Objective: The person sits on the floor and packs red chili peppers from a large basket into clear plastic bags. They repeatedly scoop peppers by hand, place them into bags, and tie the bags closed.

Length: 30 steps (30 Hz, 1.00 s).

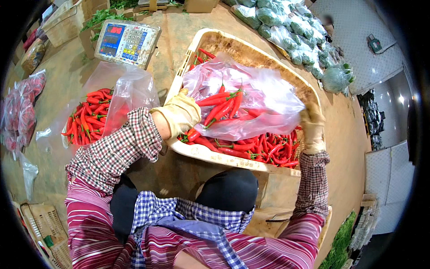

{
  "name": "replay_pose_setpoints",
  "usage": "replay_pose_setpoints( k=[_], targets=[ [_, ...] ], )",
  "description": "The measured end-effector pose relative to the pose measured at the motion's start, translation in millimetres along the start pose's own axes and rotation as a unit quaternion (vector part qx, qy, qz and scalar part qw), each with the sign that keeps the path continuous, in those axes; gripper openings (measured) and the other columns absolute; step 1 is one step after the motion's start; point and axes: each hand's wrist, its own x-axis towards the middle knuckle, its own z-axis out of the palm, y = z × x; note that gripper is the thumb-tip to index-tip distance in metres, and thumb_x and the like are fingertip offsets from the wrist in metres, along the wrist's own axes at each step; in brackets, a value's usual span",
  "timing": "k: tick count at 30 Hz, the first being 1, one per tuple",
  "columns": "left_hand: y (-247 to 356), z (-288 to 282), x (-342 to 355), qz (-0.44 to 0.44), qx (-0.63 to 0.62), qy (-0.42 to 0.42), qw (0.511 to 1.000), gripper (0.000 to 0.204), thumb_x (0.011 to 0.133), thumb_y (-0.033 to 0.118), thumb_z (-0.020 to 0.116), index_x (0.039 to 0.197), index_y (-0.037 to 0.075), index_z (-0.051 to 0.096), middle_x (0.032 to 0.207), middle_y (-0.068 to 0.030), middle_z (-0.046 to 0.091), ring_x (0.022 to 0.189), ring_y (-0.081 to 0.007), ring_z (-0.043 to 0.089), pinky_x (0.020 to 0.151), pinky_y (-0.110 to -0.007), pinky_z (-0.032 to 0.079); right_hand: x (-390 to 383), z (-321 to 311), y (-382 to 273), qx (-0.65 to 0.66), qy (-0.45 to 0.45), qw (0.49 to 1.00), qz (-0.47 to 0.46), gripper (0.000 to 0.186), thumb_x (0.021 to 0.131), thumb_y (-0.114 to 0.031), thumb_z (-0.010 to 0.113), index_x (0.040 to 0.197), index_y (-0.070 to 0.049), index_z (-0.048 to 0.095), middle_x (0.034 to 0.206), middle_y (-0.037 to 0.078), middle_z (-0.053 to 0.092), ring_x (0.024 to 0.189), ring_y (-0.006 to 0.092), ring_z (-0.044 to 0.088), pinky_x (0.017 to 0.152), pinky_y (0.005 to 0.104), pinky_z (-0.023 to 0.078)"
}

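Head view shows the left hand (182, 111), in a cream glove, with bent fingers beside several long glossy red chillies (224, 106); whether it has closed on them, I cannot tell. These chillies are just to the right of this grip, at a crumpled translucent plastic bag (264, 92). The right hand (312, 127), gloved likewise, is at the bag's right edge; it is blurred, so how far it is closed I cannot tell. Below the bag, between both grips, more red chillies fill a cream plastic crate (226, 160). Left of the left grip stands an open clear bag (132, 89) with chillies inside, and beyond it is a white digital scale (127, 43).
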Motion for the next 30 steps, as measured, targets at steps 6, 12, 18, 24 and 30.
replay_pose_setpoints(
  k=[6, 12, 18, 24, 30],
  targets=[
    [-38.3, -57.3, -36.5, 0.073, -0.17, 0.183, 0.965, 0.012, 0.069, 0.013, 0.055, 0.079, 0.007, 0.059, 0.078, -0.0081, 0.058, 0.069, -0.0246, 0.057, 0.074, -0.04, 0.045, 21.0, -4.5, -69.5, -0.251, -0.293, 0.923, 0.005, 0.028, 0.073, -0.006, 0.062, 0.099, -0.004, 0.053, 0.072, 0.008, 0.053, 0.066, 0.0122, 0.047, 0.063, 0.026, 0.043],
    [-149.0, -144.8, -180.2, -0.347, -0.196, 0.205, 0.894, 0.047, 0.079, 0.022, 0.06, 0.121, 0.007, 0.048, 0.118, -0.0157, 0.05, 0.112, -0.0262, 0.045, 0.094, -0.036, 0.034, 18.3, 67.1, -232.6, 0.257, -0.271, 0.927, -0.016, 0.039, 0.078, -0.009, 0.057, 0.116, -0.001, 0.05, 0.094, 0.006, 0.06, 0.086, 0.0133, 0.055, 0.076, 0.0263, 0.043],
    [-118.7, -115.8, -263.6, -0.544, 0.097, -0.081, 0.829, 0.099, 0.059, 0.036, 0.074, 0.137, 0.016, 0.018, 0.135, -0.0195, 0.029, 0.125, -0.0349, 0.028, 0.097, -0.05, 0.023, -0.4, 242.7, -388.2, 0.003, -0.455, 0.82, -0.348, 0.022, 0.076, -0.015, 0.051, 0.088, 0.0, 0.062, 0.086, 0.02, 0.061, 0.076, 0.0313, 0.058, 0.07, 0.0348, 0.046],
    [-138.7, -86.7, -354.1, -0.607, -0.408, 0.09, 0.676, 0.031, 0.079, 0.021, 0.062, 0.101, 0.0, 0.054, 0.089, -0.0106, 0.06, 0.075, -0.0167, 0.055, 0.064, -0.028, 0.043, -95.8, 422.8, -372.5, -0.209, -0.591, 0.712, -0.317, 0.047, 0.073, -0.04, 0.059, 0.107, -0.008, 0.056, 0.107, 0.016, 0.058, 0.098, 0.0289, 0.056, 0.083, 0.0392, 0.045],
    [-119.9, -163.4, -285.5, -0.398, -0.747, 0.253, 0.469, 0.02, 0.083, 0.018, 0.057, 0.089, -0.001, 0.056, 0.067, -0.0044, 0.059, 0.042, -0.0012, 0.039, 0.036, -0.016, 0.024, -131.8, 433.2, -402.0, -0.207, -0.601, 0.762, -0.122, 0.091, 0.067, -0.04, 0.069, 0.139, -0.017, 0.017, 0.122, 0.015, 0.047, 0.113, 0.0276, 0.046, 0.088, 0.0439, 0.041]
  ],
)
